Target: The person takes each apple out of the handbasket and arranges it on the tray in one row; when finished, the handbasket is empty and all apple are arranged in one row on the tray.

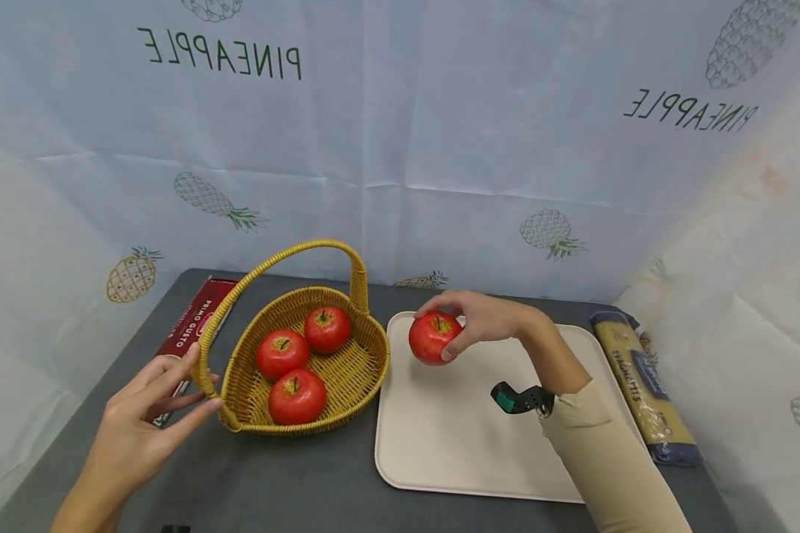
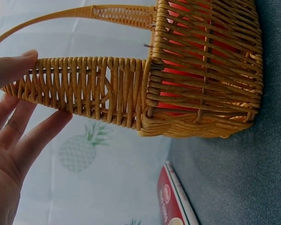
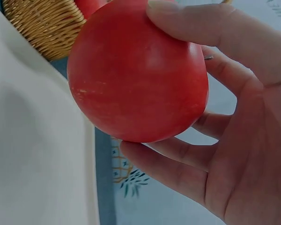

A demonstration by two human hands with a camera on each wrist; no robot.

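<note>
A yellow wicker basket (image 1: 355,374) holds three red apples (image 1: 297,397). My left hand (image 1: 140,414) pinches the base of its handle (image 2: 84,86) between thumb and fingers at the basket's left side. In my right hand (image 1: 487,318) is another red apple (image 1: 432,339), gripped by thumb and fingers above the left part of a beige tray (image 1: 467,444). The right wrist view shows this apple (image 3: 138,75) large, with the thumb on one side and fingers around the other, the tray's pale surface (image 3: 33,154) beside it.
Behind my left hand lies a red box (image 1: 196,318) marked PRIMO GUSTO. A spaghetti packet (image 1: 643,385) rests along the tray's right side on the dark grey table (image 1: 293,481). A white cloth (image 1: 440,133) printed with pineapples hangs behind and at both sides.
</note>
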